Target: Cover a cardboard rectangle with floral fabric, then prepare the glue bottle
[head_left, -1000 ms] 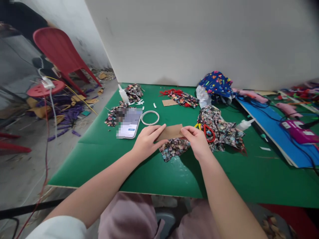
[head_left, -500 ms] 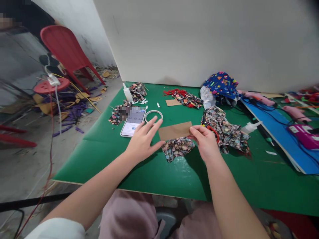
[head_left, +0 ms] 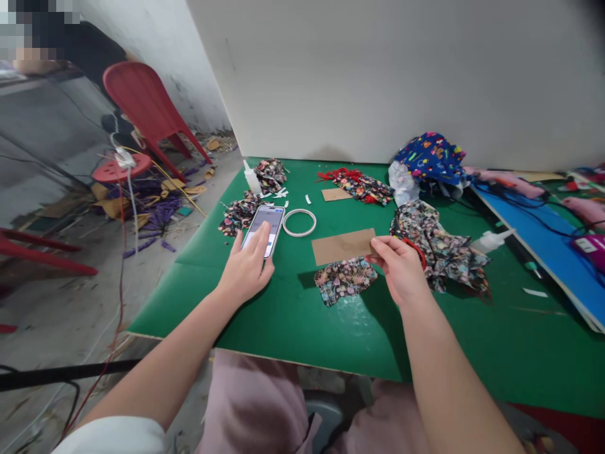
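1. Head view: I see the right hand [head_left: 403, 268] pinching the cardboard [head_left: 341, 247] by one end, beside the cloth [head_left: 346, 280].
2. The left hand [head_left: 244, 270] grips nothing, its fingers loose over the phone [head_left: 270, 215].
3. I judge little done yet: cardboard bare, cloth apparently unattached.

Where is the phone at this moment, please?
In the head view, the phone lies on the green table, left of centre, partly covered by the left hand. The white ring is just to its right.
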Motion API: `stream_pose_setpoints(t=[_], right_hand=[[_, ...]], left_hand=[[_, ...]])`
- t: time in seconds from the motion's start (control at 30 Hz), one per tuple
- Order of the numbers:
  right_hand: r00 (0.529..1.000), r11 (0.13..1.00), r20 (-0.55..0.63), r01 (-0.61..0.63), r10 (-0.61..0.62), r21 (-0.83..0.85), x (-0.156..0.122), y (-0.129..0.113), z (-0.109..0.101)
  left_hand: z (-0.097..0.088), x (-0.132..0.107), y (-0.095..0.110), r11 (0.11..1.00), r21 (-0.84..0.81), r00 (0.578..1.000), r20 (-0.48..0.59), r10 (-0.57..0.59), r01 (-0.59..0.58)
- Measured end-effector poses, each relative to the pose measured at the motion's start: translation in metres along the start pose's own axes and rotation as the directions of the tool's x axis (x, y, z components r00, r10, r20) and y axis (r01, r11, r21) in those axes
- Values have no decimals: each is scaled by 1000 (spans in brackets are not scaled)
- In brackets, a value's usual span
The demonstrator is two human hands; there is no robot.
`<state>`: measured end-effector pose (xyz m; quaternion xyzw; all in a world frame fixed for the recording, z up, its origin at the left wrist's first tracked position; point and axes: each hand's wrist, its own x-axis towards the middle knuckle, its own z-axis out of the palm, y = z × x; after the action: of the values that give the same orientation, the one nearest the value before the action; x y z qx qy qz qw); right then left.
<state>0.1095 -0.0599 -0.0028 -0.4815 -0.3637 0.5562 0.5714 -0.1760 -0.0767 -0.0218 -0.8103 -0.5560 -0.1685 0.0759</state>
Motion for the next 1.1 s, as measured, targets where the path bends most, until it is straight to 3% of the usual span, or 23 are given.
stream_pose_setpoints(t=[0.1, 0.2, 0.3, 0.4, 0.43, 0.5, 0.57, 0.7, 0.87, 1.1], right_hand=[[1000, 1000, 9, -10, 10, 11, 0, -1, 1], [999, 999, 8, -33, 33, 16, -1, -2, 3], [998, 998, 6, -56, 56, 4, -2, -3, 7], [998, 998, 6, -63, 64, -30, -2, -2, 10], [998, 997, 6, -67, 68, -41, -2, -1, 10], [997, 995, 5, -79, 79, -58, -1, 2, 10], [996, 994, 7, -85, 85, -70, -1, 4, 9], [996, 989, 23, -85, 88, -117, -2, 9, 9], [994, 982, 5, -110, 112, -155, -5, 9, 13], [992, 973, 4, -124, 127, -196, -8, 9, 14]], left_hand=[[-5, 4, -8, 995, -91, 998, -41, -47, 43], [-17, 23, -21, 971, -212, 974, -172, -147, 110], [-24, 50, -32, 893, -410, 902, -291, -319, 184], [-15, 67, -43, 829, -498, 844, -305, -441, 253], [-10, 69, -47, 831, -487, 852, -282, -441, 269], [1, 67, -56, 852, -452, 913, -167, -372, 265], [8, 63, -64, 862, -436, 935, -112, -336, 257], [8, 58, -70, 885, -396, 950, -86, -300, 244], [5, 60, -61, 926, -330, 980, -10, -197, 182], [9, 59, -58, 962, -239, 991, 68, -119, 132]])
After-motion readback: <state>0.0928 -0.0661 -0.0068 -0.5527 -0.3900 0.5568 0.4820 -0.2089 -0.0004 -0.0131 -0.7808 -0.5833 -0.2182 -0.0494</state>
